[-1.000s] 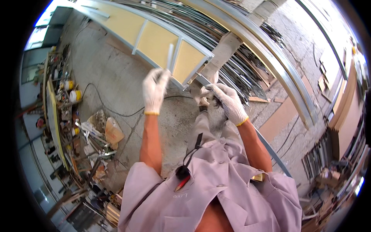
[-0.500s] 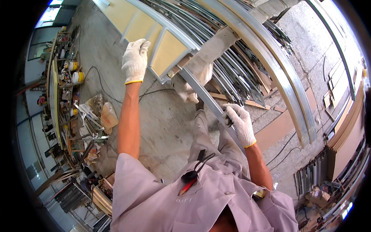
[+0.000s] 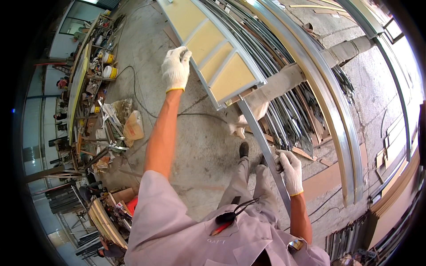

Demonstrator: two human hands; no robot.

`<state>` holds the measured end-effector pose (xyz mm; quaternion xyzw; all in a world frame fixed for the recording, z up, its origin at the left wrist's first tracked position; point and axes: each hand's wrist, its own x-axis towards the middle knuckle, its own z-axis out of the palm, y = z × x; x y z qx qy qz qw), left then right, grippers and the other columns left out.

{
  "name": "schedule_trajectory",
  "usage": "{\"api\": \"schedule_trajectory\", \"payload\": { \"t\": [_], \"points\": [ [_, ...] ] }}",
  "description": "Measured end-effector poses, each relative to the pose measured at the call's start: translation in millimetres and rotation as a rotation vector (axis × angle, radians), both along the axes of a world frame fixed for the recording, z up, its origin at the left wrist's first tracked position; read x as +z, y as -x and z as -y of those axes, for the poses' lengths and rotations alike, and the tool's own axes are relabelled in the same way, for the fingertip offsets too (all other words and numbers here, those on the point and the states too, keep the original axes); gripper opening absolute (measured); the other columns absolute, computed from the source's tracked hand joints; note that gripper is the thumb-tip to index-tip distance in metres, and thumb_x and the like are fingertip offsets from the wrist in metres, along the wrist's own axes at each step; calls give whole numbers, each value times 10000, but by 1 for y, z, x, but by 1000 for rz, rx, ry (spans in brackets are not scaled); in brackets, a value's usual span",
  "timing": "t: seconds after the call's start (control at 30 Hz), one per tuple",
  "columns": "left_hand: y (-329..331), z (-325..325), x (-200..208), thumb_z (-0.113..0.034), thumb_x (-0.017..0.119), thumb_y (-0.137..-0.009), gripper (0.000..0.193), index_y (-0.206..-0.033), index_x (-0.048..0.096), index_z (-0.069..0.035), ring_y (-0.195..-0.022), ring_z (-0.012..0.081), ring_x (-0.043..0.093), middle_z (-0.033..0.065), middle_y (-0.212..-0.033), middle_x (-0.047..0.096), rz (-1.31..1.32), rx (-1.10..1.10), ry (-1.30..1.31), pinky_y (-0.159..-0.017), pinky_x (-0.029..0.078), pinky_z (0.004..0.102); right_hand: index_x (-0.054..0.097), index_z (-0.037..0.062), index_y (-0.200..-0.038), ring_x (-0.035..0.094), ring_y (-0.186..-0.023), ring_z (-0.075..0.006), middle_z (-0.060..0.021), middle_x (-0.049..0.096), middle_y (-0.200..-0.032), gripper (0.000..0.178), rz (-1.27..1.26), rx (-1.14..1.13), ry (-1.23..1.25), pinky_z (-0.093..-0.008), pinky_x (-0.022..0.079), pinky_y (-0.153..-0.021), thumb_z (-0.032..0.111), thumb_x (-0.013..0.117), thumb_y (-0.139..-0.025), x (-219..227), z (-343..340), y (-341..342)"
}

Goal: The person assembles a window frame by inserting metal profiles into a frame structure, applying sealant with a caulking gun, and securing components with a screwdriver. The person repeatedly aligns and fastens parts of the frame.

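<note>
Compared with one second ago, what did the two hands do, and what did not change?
The left hand let go of the short strip it held up and reached out to the edge of the yellow panel frame. The right hand came down from chest height and gripped the long metal bar low at the person's side. Both hands stayed gloved; the panel frame and the stacked metal rails did not move.

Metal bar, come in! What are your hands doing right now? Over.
Left hand on the yellow panel edge. Right hand gripping the metal bar. A co-worker's hand close beside the bar.
</note>
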<state>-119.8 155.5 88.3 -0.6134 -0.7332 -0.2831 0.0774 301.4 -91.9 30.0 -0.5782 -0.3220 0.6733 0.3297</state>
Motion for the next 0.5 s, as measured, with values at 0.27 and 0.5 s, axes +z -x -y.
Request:
{"api": "schedule_trajectory", "payload": {
  "t": [0.27, 0.5],
  "points": [
    [43, -85, -12, -387, 710, -919, 311, -1110, 773, -149, -1052, 341, 685, 105, -1159, 722, -134, -1, 186, -942, 541, 446, 697, -19, -1169, 530, -665, -53, 13, 623, -800, 285, 45, -112, 14, -222, 427, -593, 210, 560, -1069, -5, 2, 16],
    [84, -89, -20, -352, 728, -901, 304, -1060, 776, -97, -957, 351, 728, 126, -1067, 755, -88, -66, 143, -867, 571, 440, 692, -30, -1168, 541, -701, -55, 11, 625, -818, 289, 50, -168, 31, -223, 434, -630, 203, 554, -1067, 15, -13, 38]
  ]
}}
